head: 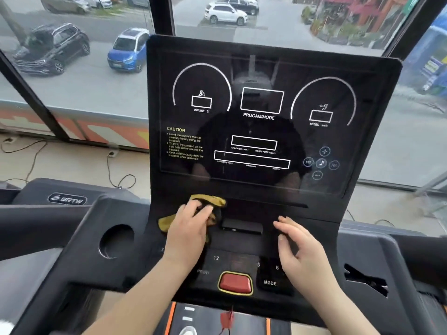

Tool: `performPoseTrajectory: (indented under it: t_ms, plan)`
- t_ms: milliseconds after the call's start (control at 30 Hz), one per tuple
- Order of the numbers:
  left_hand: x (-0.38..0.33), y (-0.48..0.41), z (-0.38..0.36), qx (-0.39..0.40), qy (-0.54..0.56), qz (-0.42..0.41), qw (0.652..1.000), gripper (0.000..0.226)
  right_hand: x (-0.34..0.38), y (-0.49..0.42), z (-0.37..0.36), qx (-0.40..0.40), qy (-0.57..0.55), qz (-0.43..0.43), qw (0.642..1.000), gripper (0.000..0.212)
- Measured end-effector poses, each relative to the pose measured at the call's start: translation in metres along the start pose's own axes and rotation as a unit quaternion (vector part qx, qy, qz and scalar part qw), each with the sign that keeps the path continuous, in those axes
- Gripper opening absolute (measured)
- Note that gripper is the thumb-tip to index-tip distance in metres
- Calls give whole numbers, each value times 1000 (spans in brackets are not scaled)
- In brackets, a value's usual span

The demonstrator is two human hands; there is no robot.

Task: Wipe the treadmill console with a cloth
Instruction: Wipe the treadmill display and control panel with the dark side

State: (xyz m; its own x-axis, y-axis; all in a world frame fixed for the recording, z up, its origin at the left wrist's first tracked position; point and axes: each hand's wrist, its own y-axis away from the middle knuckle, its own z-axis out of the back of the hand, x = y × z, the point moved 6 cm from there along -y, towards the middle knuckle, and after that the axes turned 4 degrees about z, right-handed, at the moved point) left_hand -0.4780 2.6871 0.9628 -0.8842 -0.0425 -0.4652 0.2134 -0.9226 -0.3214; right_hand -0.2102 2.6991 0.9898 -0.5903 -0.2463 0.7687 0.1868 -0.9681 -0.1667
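Treadmill console (256, 131) stands straight in front of you. Its dark glossy display is unlit, with white dials marked INCLINE and SPEED and a PROGAM/MODE box between them. Your cloth (210, 199), yellow and bunched up, lies on the sloping black panel just below the display, toward its left side. Your left hand (191, 228) is on top of it, fingers curled over the bunched fabric and gripping it against the panel. Yellow shows past your fingertips and out to the left of your hand.

Your right hand (302, 247) is over the right part of the same panel, fingers loosely spread and holding nothing. Motion blur there makes it hard to say whether the fingertips touch the surface. Between your two hands sits a small black raised block (242, 226).

Nearer to you, a red button (235, 282) with a yellow rim lies between your wrists, with the word MODE just right of it. A round cup holder (116, 240) is sunk in the left wing of the console. Beyond the window, a blue car (128, 52) is parked on the street below.
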Motion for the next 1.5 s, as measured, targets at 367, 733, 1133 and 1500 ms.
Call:
performPoseTrajectory:
  t_ms: [367, 733, 1133, 1500]
  plan:
    - [-168, 7, -83, 103, 50, -136, 984, 38, -47, 6, 58, -37, 16, -15, 999, 33]
    - [-116, 4, -55, 3, 7, -23, 1000, 39, -42, 6, 54, -43, -20, -13, 999, 33]
    - [-114, 6, -63, 32, -29, -154, 987, 38, -23, -5, 52, -32, 20, 16, 999, 30]
    - [-4, 5, 49, -117, 108, 126, 979, 41, 34, -28, -6, 18, 3, 115, 993, 30]
